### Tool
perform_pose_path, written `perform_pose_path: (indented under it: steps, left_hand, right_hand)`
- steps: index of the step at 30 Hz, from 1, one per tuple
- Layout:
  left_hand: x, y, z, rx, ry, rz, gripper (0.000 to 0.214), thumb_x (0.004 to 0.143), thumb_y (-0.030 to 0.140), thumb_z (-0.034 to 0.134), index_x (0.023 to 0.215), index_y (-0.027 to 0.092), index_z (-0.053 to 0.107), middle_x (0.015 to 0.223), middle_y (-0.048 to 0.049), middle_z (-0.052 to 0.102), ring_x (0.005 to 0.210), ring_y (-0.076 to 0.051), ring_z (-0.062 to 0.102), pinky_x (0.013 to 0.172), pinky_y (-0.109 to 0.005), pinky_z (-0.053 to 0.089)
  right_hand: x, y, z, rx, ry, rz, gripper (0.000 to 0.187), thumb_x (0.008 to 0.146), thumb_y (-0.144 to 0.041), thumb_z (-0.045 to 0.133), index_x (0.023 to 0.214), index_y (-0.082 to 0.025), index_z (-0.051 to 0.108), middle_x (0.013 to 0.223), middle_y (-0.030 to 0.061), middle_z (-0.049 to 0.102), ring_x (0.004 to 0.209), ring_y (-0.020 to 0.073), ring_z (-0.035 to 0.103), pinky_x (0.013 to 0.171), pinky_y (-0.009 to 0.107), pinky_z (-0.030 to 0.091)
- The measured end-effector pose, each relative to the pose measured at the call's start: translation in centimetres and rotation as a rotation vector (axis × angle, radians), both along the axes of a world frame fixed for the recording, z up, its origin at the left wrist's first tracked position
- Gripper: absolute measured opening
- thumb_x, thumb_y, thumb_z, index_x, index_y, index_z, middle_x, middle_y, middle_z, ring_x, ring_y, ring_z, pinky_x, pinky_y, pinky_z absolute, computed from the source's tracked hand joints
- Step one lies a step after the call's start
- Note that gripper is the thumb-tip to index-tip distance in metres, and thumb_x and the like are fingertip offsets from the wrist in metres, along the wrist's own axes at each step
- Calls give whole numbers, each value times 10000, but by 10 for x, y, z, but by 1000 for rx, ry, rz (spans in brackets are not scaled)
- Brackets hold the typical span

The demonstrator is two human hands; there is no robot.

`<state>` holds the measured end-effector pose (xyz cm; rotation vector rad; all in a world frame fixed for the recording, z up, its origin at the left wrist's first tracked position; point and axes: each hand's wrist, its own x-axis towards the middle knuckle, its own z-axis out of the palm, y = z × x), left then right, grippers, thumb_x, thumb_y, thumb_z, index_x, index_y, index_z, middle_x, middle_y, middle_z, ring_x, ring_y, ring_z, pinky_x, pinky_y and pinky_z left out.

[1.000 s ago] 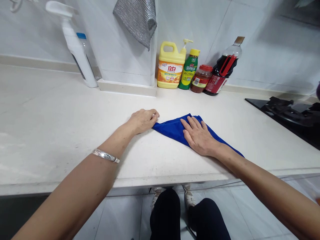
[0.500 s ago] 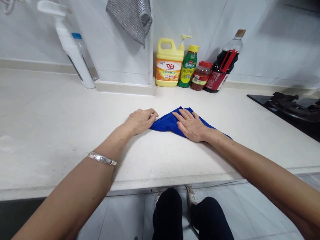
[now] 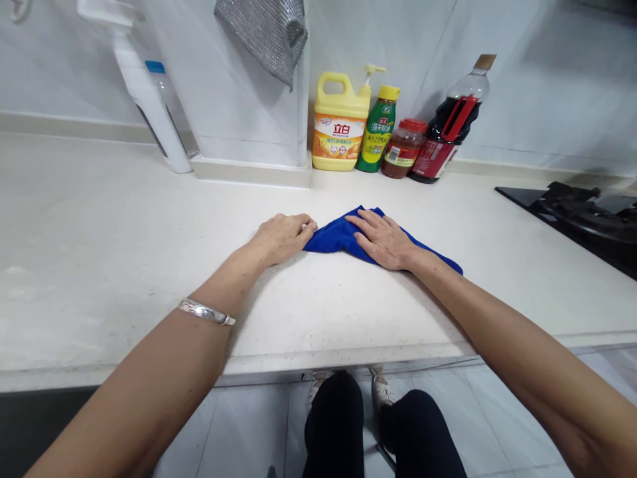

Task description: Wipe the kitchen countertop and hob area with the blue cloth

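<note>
Head view: you look down on a long pale bench (image 3: 144,226) that runs from side to side; every clock direction is taken from the middle of the blue cloth (image 3: 334,238).
Stove (image 3: 582,226): black, at 3 o'clock, well apart from the cloth.
Blue cloth: lying on the bench before you in a rough triangle, one end toward 9 o'clock, the other toward 4.
Yellow jug (image 3: 338,129): upright at 11 o'clock.
Dark bottle (image 3: 440,136): at 1 o'clock, brown cap on.
Right hand (image 3: 381,241): yours, palm down on top of the cloth, nearly flat, fingers stretched and slightly spread, gripping nothing.
Left hand (image 3: 281,238): yours, at 9 o'clock, fingers half curled at the cloth's end; you cannot tell whether it pinches that end.
Green bottle (image 3: 378,133): at 12 o'clock, just beside the jug.
Red-lidded jar (image 3: 402,153): between 12 and 1.
Silver bracelet (image 3: 206,311): between 8 and 9, on your left forearm (image 3: 164,355).
</note>
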<state>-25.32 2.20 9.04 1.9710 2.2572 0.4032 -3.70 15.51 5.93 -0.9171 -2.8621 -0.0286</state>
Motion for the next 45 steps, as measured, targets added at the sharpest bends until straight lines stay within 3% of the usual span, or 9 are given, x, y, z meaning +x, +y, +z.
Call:
perform_pose_path:
  steps: [19,26,35,45]
  left_hand:
    - [3,-5,5,-8,20,2,495,956,467,292,1227,256,649,1031,-75,734,965,-273,640,862,-393,476]
    - [3,-5,6,-16,26,-4,493,954,450,304,1279,258,621,1046,-82,728,992,-287,639,893,-416,474]
    - [1,-5,3,-8,11,-12,495,954,458,319,1321,259,584,903,-59,718,899,-257,638,857,-387,465]
    - [1,-6,5,-16,15,-22,511,958,442,313,1373,248,542,927,-61,717,907,-262,638,872,-398,459]
  right_hand:
    - [8,15,-3,2,32,-82,607,1003,-536,191,1528,-280,356,1606,79,344,1485,276,296,1193,563,273]
    - [9,13,-2,-4,33,-110,614,1000,-542,196,1524,-271,369,1609,79,338,1486,276,292,1198,555,272]
    - [13,11,-2,-17,46,-138,627,998,-555,191,1516,-260,386,1605,85,345,1479,294,307,1191,573,273]
    - [17,2,8,-27,-76,-207,633,1006,-521,166,1559,-244,301,1637,78,271,1502,277,250,1221,519,234]
